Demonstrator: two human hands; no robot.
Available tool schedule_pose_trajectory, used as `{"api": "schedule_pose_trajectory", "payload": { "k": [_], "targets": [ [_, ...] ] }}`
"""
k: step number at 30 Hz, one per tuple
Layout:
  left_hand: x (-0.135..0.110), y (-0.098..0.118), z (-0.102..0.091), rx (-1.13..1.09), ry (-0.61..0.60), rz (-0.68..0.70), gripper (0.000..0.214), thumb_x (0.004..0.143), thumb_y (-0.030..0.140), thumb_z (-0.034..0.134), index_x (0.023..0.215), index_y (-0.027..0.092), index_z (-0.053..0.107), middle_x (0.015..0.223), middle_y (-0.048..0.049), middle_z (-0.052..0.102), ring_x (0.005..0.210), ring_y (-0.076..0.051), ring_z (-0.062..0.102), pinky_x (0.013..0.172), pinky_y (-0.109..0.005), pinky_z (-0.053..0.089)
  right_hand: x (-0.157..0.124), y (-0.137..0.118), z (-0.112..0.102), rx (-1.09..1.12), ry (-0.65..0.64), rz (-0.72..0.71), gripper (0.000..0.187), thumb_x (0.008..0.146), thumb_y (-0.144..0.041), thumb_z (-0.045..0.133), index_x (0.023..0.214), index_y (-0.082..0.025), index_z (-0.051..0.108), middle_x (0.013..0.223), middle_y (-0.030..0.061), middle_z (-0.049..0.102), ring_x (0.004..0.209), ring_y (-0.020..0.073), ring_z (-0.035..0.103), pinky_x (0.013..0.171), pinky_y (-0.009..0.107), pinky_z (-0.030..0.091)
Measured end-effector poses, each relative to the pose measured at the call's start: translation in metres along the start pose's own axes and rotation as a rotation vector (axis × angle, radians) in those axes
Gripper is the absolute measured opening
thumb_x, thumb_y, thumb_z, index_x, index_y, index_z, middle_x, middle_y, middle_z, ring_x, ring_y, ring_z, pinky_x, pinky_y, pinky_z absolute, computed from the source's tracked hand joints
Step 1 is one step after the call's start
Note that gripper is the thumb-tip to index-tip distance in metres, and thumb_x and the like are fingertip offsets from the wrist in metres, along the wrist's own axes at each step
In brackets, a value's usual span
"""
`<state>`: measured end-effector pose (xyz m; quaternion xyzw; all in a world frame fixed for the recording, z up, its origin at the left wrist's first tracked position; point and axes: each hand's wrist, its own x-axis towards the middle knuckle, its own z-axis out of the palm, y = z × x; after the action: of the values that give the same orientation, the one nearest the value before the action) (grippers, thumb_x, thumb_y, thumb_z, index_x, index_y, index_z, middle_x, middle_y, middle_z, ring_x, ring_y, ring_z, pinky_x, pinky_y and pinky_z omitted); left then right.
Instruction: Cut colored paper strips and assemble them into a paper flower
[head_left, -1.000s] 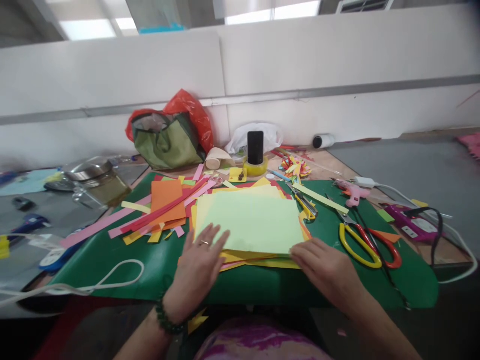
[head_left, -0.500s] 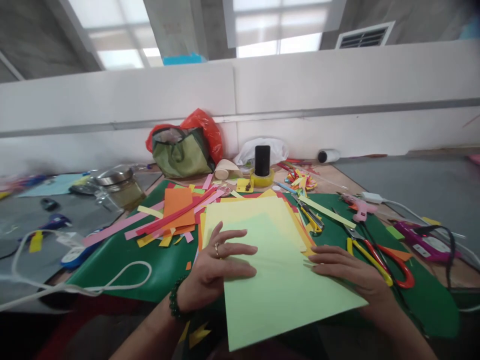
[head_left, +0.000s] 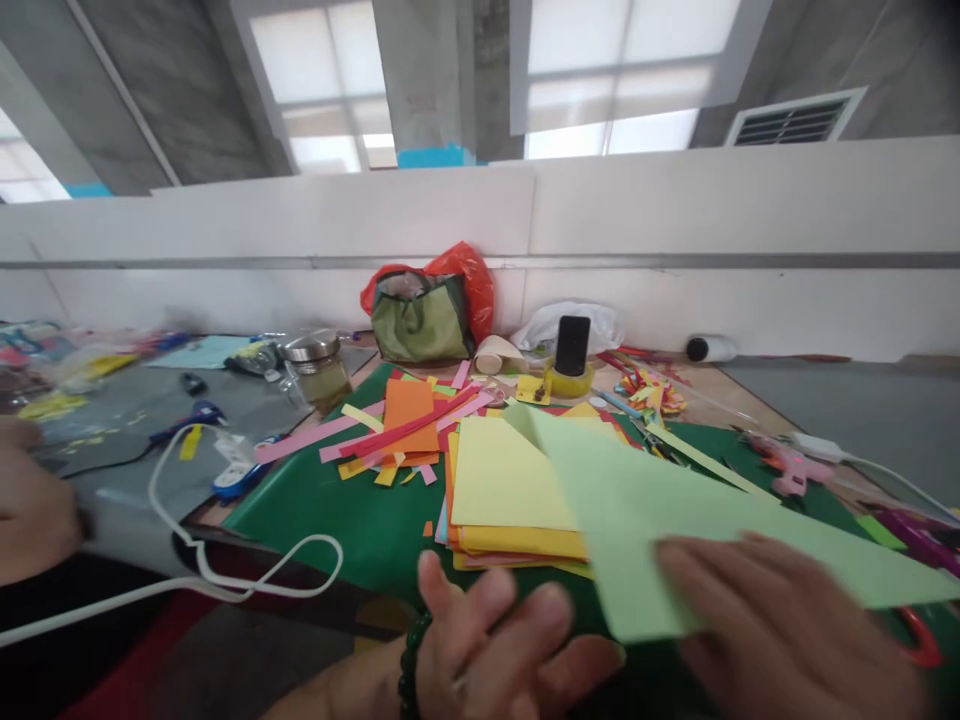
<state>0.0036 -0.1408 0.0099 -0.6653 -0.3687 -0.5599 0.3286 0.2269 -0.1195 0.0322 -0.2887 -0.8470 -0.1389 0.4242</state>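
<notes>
A light green paper sheet is lifted at an angle over the stack of yellow and orange sheets on the green mat. My right hand, smeared by motion, lies over the sheet's near edge and grips it. My left hand, with a bead bracelet at the wrist, is low at the front with its fingers spread. It holds nothing, and its fingertips come close to the sheet's lower left corner.
Loose coloured strips and an orange piece lie at the mat's back left. Behind stand a glass jar, a green bag and a phone on a tape roll. A glue gun and a white cable flank the mat. Another person's hand shows at far left.
The green sheet has come off the stack, swung to the right and risen. My left hand has left the paper and dropped toward me. The view has tilted up and panned left.
</notes>
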Motion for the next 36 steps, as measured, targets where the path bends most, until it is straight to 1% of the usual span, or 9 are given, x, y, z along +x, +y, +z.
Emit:
{"api": "schedule_pose_trajectory", "payload": {
  "k": [2,5,11,14,19,22,25,31,36],
  "targets": [
    [-0.004,-0.011,-0.004,-0.057,-0.273,0.12,0.048,0.08,0.032,0.069,0.125,0.037,0.052,0.113,0.0014,0.07,0.129,-0.021,0.048,0.119,-0.05,0.007,0.017,-0.016,0.028,-0.063,-0.017,-0.139,0.027,0.09,-0.009,0.045,0.101,-0.021,0.068,0.091,0.0054,0.072,0.085,0.0195,0.062,0.088,0.033,0.048],
    [-0.009,-0.034,-0.009,-0.119,-0.461,0.124,0.021,0.091,0.016,0.051,0.106,0.021,0.064,0.095,-0.0011,0.074,0.11,-0.017,0.062,0.118,-0.042,0.011,0.02,-0.033,0.061,-0.089,-0.05,-0.185,0.029,0.091,-0.009,0.039,0.1,-0.017,0.066,0.082,0.0068,0.071,0.077,0.0196,0.061,0.081,0.033,0.049],
    [-0.04,-0.076,-0.01,-0.215,-0.744,-0.063,0.041,0.073,-0.003,0.045,0.096,0.023,0.067,0.089,-0.0003,0.075,0.091,-0.015,0.068,0.105,-0.039,0.039,-0.019,0.006,0.078,-0.153,-0.428,0.092,0.032,0.079,-0.002,0.043,0.088,-0.02,0.068,0.081,0.0054,0.072,0.075,0.0204,0.065,0.065,0.03,0.053],
    [-0.056,-0.096,-0.009,-0.338,-0.926,-0.224,0.057,0.059,-0.005,0.042,0.097,0.025,0.071,0.096,-0.0007,0.075,0.089,-0.015,0.069,0.099,-0.038,0.045,-0.029,0.039,0.073,-0.088,-0.664,0.263,0.038,0.073,-0.001,0.044,0.09,-0.022,0.069,0.1,0.0056,0.072,0.096,0.0215,0.065,0.081,0.033,0.054],
    [-0.059,-0.116,-0.004,-0.486,-1.006,-0.497,0.054,0.058,0.0,0.042,0.092,0.026,0.075,0.096,-0.0018,0.075,0.092,-0.017,0.068,0.09,-0.034,0.049,-0.03,0.072,0.051,0.201,-0.773,0.472,0.036,0.073,-0.01,0.046,0.094,-0.023,0.072,0.116,0.0069,0.069,0.116,0.0231,0.058,0.098,0.039,0.046],
    [-0.046,-0.12,0.0,-0.587,-1.06,-0.684,0.04,0.067,0.008,0.043,0.087,0.023,0.074,0.093,-0.003,0.074,0.087,-0.018,0.067,0.079,-0.028,0.051,-0.023,0.087,0.044,0.38,-0.783,0.605,0.025,0.081,-0.026,0.049,0.089,-0.021,0.072,0.097,0.0069,0.074,0.093,0.0235,0.066,0.082,0.035,0.051],
    [-0.03,-0.126,0.01,-0.576,-1.112,-0.768,0.022,0.075,0.021,0.047,0.073,0.02,0.068,0.079,-0.0034,0.071,0.074,-0.018,0.063,0.07,-0.027,0.049,-0.014,0.106,0.051,0.474,-0.797,0.728,0.027,0.079,-0.038,0.052,0.069,-0.018,0.067,0.065,0.0021,0.067,0.063,0.0182,0.059,0.059,0.028,0.046],
    [-0.011,-0.149,0.046,-0.161,-1.229,-0.656,0.016,0.076,0.03,0.053,0.07,0.018,0.061,0.078,-0.0077,0.066,0.075,-0.023,0.06,0.068,-0.032,0.045,0.005,0.141,0.089,0.267,-0.859,0.786,0.03,0.074,-0.041,0.057,0.056,-0.018,0.055,0.054,0.0005,0.056,0.054,0.0159,0.052,0.052,0.026,0.036],
    [-0.008,-0.168,0.079,-0.174,-1.331,-0.481,0.006,0.067,0.019,0.06,0.069,0.016,0.065,0.123,-0.0168,0.06,0.11,-0.032,0.057,0.094,-0.04,0.042,0.024,0.149,0.108,0.186,-0.862,0.662,0.012,0.064,-0.028,0.069,0.063,-0.017,0.065,0.101,0.0123,0.068,0.096,0.0291,0.062,0.083,0.035,0.045]
  ]
}}
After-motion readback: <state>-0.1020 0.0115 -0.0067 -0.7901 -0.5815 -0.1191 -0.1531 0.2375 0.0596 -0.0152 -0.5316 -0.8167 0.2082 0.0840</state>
